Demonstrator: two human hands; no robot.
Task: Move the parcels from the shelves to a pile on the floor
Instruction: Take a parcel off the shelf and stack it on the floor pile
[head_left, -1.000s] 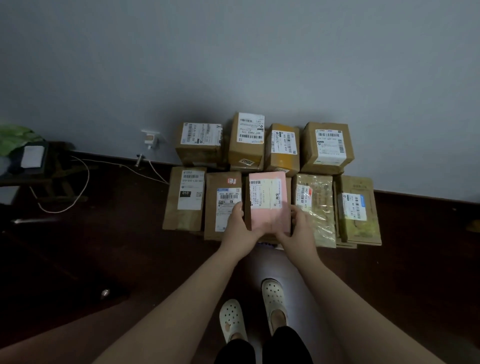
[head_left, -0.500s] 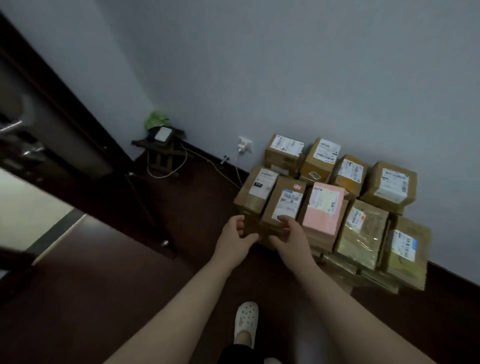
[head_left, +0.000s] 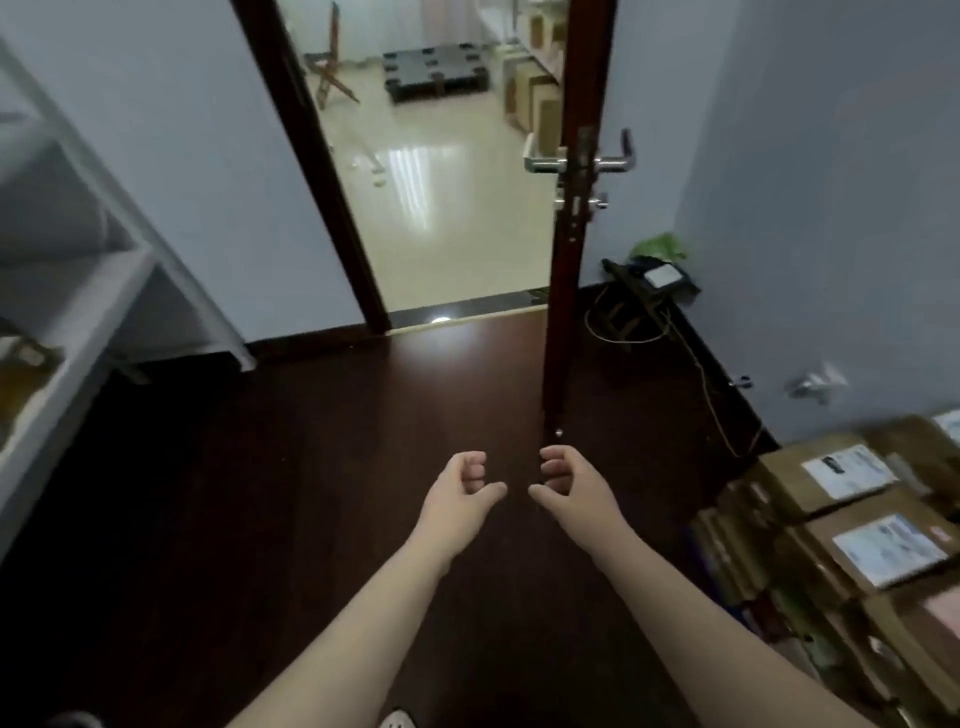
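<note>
Our left hand (head_left: 460, 493) and right hand (head_left: 569, 488) hover empty over the dark wooden floor (head_left: 311, 493), fingers loosely curled round nothing. The pale grey shelf unit (head_left: 78, 291) lies at nine to ten o'clock, nearer our left hand, with one blurred brown cardboard parcel (head_left: 23, 374) showing at its edge. The pile of brown labelled parcels (head_left: 852, 545) sits at four o'clock; we count at least four.

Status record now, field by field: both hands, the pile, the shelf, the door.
left hand: holds nothing, fingers loosely curled, above the floor
right hand: holds nothing, fingers loosely curled, beside the left one
pile: on the floor, lower right, against the wall
shelf: far left, blurred; contents unclear
door: open, straight ahead
</note>
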